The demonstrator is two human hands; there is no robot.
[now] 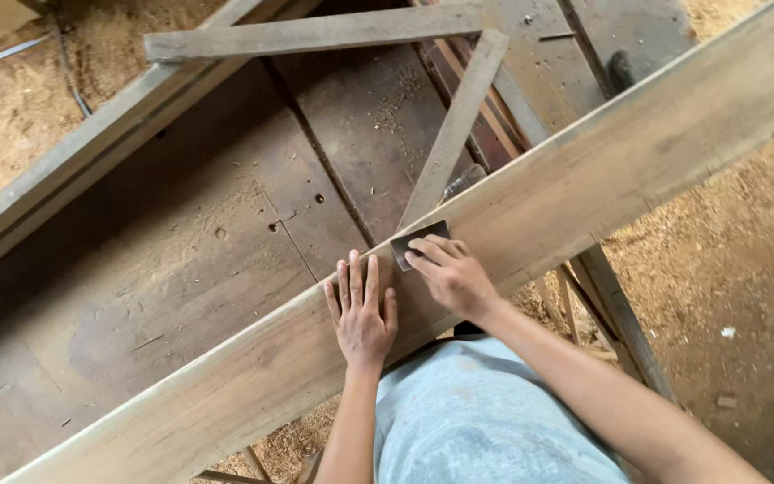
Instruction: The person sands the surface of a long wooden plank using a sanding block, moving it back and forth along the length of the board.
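Observation:
A long pale wooden plank (pixel 584 179) runs diagonally from lower left to upper right across a dark workbench (pixel 181 251). My left hand (pixel 362 309) lies flat on the plank, fingers together and pointing up. Just to its right, my right hand (pixel 452 273) presses its fingertips on a small dark rectangular piece, apparently sandpaper (pixel 416 240), which sits on the plank's upper edge.
Two thin wooden battens (pixel 315 34) (pixel 454 125) lie crossed on the bench behind the plank. Sawdust covers the ground at upper left (pixel 20 99) and at right (pixel 727 269). A bench leg brace (pixel 620 314) slants below the plank on the right.

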